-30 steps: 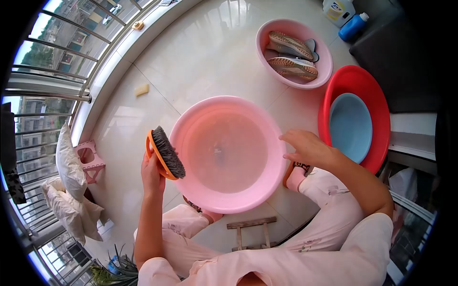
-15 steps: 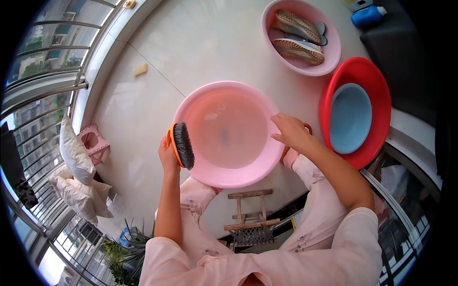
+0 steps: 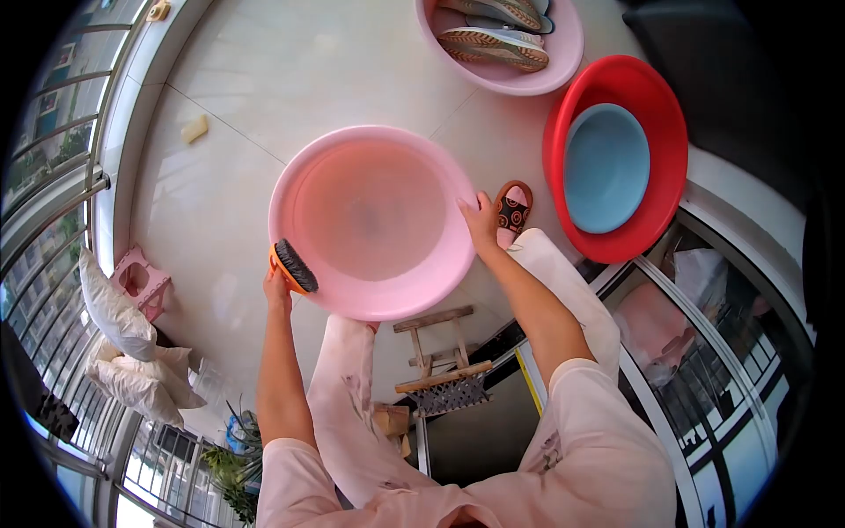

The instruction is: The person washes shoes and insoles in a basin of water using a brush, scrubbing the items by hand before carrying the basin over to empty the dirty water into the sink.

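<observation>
A large pink basin (image 3: pixel 378 304) holding cloudy water (image 3: pixel 374 211) stands on the tiled floor before me. My left hand (image 3: pixel 278 289) is closed around the orange handle of a scrub brush (image 3: pixel 295 267), at the basin's lower left rim. The brush's dark bristles face the inside of the basin. At the right rim, my right hand (image 3: pixel 480 224) grips the edge, thumb on the inner side and the other fingers mostly hidden beneath.
A smaller pink basin (image 3: pixel 563 70) with shoes (image 3: pixel 493 48) sits at the far right. Nearer stands a red basin (image 3: pixel 664 202) with a blue basin (image 3: pixel 607 167) inside. A small wooden stool (image 3: pixel 444 378) is between my legs. At left are a pink step stool (image 3: pixel 141 282) and pillows (image 3: pixel 119 308).
My right hand has gone from spread fingers at the right rim to gripping it. The brush has come down against the lower left rim. My view has shifted, and a slippered foot shows.
</observation>
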Action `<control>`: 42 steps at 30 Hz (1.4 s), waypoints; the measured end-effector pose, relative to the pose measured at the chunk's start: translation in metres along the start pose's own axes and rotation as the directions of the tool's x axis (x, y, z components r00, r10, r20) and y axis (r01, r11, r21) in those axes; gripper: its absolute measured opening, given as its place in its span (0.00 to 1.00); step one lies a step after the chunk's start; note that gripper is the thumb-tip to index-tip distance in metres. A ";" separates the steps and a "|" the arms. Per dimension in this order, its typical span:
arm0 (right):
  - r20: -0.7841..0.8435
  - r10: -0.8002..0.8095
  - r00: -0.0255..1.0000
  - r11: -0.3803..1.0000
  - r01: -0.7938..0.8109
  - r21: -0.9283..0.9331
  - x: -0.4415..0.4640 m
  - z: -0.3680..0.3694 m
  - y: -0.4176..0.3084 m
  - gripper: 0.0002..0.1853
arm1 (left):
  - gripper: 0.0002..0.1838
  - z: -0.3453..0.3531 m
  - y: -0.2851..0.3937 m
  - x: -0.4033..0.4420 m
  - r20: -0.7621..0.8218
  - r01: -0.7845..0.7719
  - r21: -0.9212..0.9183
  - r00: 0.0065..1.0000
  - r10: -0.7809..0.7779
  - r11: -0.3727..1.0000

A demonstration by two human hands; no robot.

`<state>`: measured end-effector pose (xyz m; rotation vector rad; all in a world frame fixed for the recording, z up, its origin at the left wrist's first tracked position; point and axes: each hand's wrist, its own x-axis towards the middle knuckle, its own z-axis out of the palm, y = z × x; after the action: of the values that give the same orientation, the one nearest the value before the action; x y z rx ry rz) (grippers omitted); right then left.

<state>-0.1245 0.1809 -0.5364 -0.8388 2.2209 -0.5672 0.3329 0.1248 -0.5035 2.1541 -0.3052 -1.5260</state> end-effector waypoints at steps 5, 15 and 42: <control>-0.172 0.015 0.985 0.988 0.011 0.151 0.004 -0.007 -0.031 0.17 | 0.10 0.000 0.000 -0.022 -0.012 -0.054 -0.032 0.998 0.054 0.998; -0.216 -0.132 0.967 0.969 0.172 0.176 0.008 -0.156 -0.099 0.17 | 0.16 0.023 0.050 -0.175 -0.003 -0.156 -0.274 0.987 0.161 0.949; -0.523 0.145 0.840 0.967 -0.007 0.256 -0.091 -0.738 -0.205 0.11 | 0.16 0.306 0.356 -0.573 0.514 -0.552 0.163 0.755 0.407 0.818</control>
<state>-0.5286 0.2143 0.1199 -0.4908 2.5932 -1.1277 -0.1218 -0.0049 0.0663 1.6721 -1.2446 -1.7171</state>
